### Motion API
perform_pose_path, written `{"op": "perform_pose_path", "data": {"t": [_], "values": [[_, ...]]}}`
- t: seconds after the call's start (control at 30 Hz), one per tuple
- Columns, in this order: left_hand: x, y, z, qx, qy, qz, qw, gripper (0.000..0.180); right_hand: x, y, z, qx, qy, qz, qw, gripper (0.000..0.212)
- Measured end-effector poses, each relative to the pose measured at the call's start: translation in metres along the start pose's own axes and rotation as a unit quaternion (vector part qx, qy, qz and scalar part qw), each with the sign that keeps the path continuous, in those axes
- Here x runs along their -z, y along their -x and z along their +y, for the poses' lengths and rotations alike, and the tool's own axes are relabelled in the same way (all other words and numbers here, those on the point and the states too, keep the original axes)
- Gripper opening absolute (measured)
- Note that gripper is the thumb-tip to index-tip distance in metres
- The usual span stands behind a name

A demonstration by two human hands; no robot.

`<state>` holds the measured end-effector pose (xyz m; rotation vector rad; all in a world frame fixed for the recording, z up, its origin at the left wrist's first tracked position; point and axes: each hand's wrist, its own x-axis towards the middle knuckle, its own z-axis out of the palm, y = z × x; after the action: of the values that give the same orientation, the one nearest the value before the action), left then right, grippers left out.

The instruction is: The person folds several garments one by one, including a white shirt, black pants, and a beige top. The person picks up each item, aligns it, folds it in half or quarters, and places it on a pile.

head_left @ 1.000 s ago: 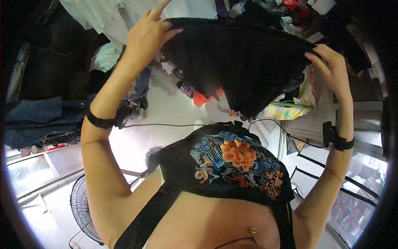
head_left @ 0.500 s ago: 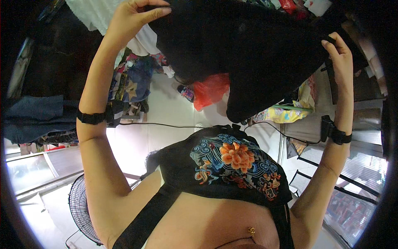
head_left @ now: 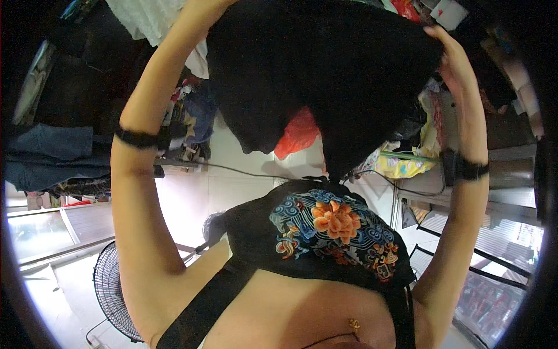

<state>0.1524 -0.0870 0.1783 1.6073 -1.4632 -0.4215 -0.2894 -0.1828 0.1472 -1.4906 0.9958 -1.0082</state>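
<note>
Black shorts (head_left: 267, 75) hang spread out in front of me, their two legs pointing down toward my body. My left hand (head_left: 216, 8) is at the upper left corner of the cloth; its fingers run out of the picture's top edge, and the cloth hangs taut from there. At the upper right corner, my right hand (head_left: 452, 55) grips the edge, slightly blurred, with the thumb along it. The dark cloth hides most folds and seams, and its upper edge is partly out of view.
Red plastic (head_left: 297, 135) shows between the legs. A cable (head_left: 244, 170) crosses below. Folded dark blue cloth (head_left: 52, 151) lies at left, white fluffy fabric (head_left: 145, 20) at upper left, yellow patterned cloth (head_left: 407, 167) at right. A black fan (head_left: 113, 291) stands lower left.
Both hands have moved upward, the right one also inward to the left. The shorts have shifted and swung, so both legs now hang apart more visibly.
</note>
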Motion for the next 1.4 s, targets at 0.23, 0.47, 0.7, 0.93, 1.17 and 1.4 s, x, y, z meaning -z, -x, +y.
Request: {"op": "perform_pose_path", "data": {"t": [0.23,0.47,0.7,0.93,1.17,1.4], "values": [[-0.078,-0.045,-0.006,0.004,0.101,0.031,0.994,0.025,-0.120,-0.024,-0.030,-0.002,-0.037,0.049,0.998,0.019],[-0.089,0.027,0.054,0.004,0.494,-0.164,0.854,0.063,-0.170,0.025,-0.054,0.179,0.027,-0.044,0.982,0.039],[-0.078,0.039,0.030,0.015,0.441,-0.244,0.864,0.050,-0.161,0.027,-0.038,0.178,0.189,0.004,0.966,0.031],[-0.095,0.018,-0.075,-0.054,0.399,-0.263,0.877,0.074,-0.146,0.022,-0.064,0.105,-0.159,-0.114,0.975,0.037],[-0.095,0.021,-0.027,-0.086,0.353,-0.285,0.887,0.058,-0.058,0.003,-0.050,0.159,0.104,-0.116,0.975,0.056],[-0.090,0.026,-0.003,-0.057,0.237,-0.295,0.924,0.052,-0.101,0.022,-0.054,0.149,0.256,-0.096,0.950,0.074]]}}
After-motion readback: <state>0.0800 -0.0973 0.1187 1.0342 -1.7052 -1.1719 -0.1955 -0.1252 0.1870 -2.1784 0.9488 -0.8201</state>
